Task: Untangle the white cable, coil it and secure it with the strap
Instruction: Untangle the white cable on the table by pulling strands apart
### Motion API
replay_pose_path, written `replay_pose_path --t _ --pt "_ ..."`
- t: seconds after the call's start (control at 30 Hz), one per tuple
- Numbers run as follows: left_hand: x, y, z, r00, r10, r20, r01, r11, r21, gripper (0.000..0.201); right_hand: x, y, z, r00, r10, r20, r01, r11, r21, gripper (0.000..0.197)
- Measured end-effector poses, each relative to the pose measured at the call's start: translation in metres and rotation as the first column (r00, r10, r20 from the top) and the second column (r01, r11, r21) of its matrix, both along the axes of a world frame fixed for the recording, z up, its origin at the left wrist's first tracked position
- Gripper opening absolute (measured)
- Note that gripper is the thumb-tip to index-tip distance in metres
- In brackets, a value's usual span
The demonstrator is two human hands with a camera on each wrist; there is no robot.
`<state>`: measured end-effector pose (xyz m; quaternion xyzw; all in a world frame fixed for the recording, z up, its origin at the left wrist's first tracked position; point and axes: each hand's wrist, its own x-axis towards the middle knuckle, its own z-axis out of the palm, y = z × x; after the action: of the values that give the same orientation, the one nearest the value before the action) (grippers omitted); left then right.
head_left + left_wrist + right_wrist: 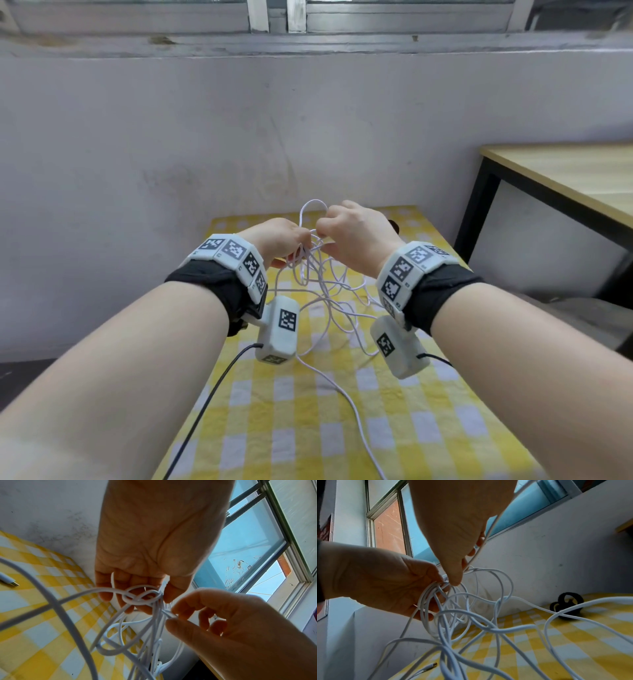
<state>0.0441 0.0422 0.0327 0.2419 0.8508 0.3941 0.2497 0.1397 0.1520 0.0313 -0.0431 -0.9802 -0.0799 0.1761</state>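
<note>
The white cable [305, 267] is a loose tangle that I hold up above the yellow checked tablecloth [274, 428]. My left hand [298, 246] grips a bunch of its strands. The left wrist view shows a small knot [137, 600] lying against those curled fingers [130, 588]. My right hand [322, 233] pinches a single strand between thumb and forefinger right beside the knot [171, 615]. Several loops [508, 629] hang down to the cloth. One plug end [433, 664] lies on the table. The black strap [568, 605] lies curled on the far right of the cloth, apart from both hands.
A plastered wall [205, 137] stands just behind the table, with a window above it. A wooden table with a black frame [565, 181] stands to the right. Black leads [205, 404] run from the wrist cameras over the cloth.
</note>
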Motion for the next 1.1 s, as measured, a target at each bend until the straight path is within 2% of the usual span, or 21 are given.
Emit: replay_pose_path --t 0.13,0.27,0.4,0.5,0.7,0.83,0.9,0.97,1.03,1.1 --pt "-0.001 -0.001 -0.002 1.000 0.006 0.026 -0.006 1.000 0.002 0.022 -0.001 0.004 -0.003 0.998 -0.054 0.026 0.054 0.998 -0.010 0.017" --pt "-0.006 -0.006 -0.001 0.997 0.066 0.033 -0.066 0.998 -0.017 0.018 0.008 0.016 -0.003 0.980 -0.200 -0.010 0.196 0.970 -0.146 0.033" --pt "-0.016 -0.013 -0.003 0.991 0.136 -0.005 -0.136 0.990 -0.045 0.025 0.018 0.037 0.003 0.887 -0.462 -0.009 0.435 0.843 -0.317 0.027" --pt "-0.021 -0.016 -0.006 0.984 0.170 -0.050 -0.173 0.983 -0.064 0.025 0.022 0.047 0.005 0.802 -0.596 0.038 0.567 0.738 -0.366 0.028" --pt "-0.031 -0.020 -0.012 0.962 0.186 -0.198 -0.218 0.964 -0.152 0.035 0.025 0.059 0.001 0.679 -0.732 0.063 0.686 0.600 -0.412 0.029" --pt "-0.033 -0.023 -0.014 0.961 0.193 -0.196 -0.224 0.963 -0.151 0.035 0.028 0.064 0.001 0.635 -0.762 0.126 0.738 0.550 -0.392 0.030" --pt "-0.031 -0.020 -0.014 0.967 0.188 -0.171 -0.211 0.969 -0.128 0.033 0.026 0.059 0.001 0.665 -0.727 0.168 0.731 0.588 -0.346 0.031" --pt "-0.030 -0.017 -0.013 0.972 0.179 -0.151 -0.196 0.975 -0.108 0.032 0.020 0.052 -0.002 0.753 -0.637 0.166 0.652 0.685 -0.325 0.030" --pt "-0.026 -0.015 -0.011 0.978 0.155 -0.140 -0.171 0.978 -0.117 0.031 0.011 0.042 -0.005 0.868 -0.485 0.110 0.490 0.796 -0.357 0.028" --pt "-0.021 -0.013 -0.008 0.985 0.124 -0.118 -0.138 0.983 -0.120 0.028 0.003 0.028 -0.007 0.952 -0.300 0.062 0.299 0.866 -0.402 0.026"
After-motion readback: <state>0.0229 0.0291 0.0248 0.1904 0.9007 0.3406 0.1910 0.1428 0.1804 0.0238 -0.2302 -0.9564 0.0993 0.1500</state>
